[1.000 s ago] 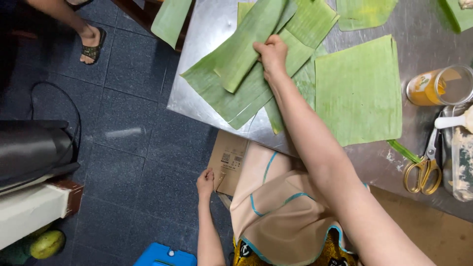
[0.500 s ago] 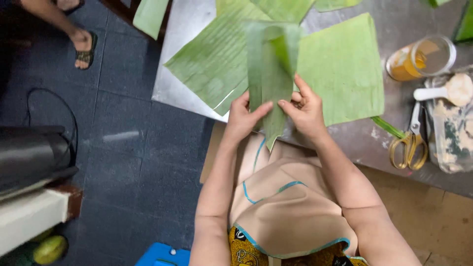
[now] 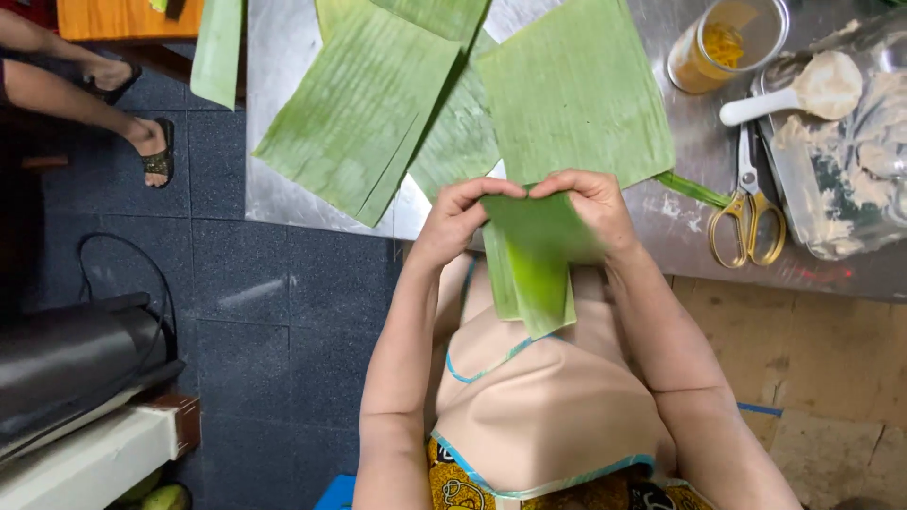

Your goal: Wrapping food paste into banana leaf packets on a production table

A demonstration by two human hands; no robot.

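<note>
Left hand (image 3: 456, 215): grip grasping the folded leaf strip (image 3: 535, 260)
Right hand (image 3: 593, 208): grip grasping the same strip
Place: near counter (image 3: 283, 142) edge

Gold-handled scissors (image 3: 748, 213), a jar of yellow filling (image 3: 726, 45) and a white spoon (image 3: 803, 93) over a clear tub of pale paste (image 3: 855, 170) line a steel table (image 3: 283, 113), as sandalled feet (image 3: 142, 132) stand on dark tiles (image 3: 283, 312).

Steel table (image 3: 283, 189), flat banana leaf sheets (image 3: 368, 104) overlapping from ten to twelve o'clock, broad leaf sheet (image 3: 576, 94) at twelve, glass jar (image 3: 726, 42) at one, yellow-handled scissors (image 3: 748, 212) at three, clear tray of pale dough (image 3: 850, 161) and white scoop (image 3: 803, 90) at two.
</note>
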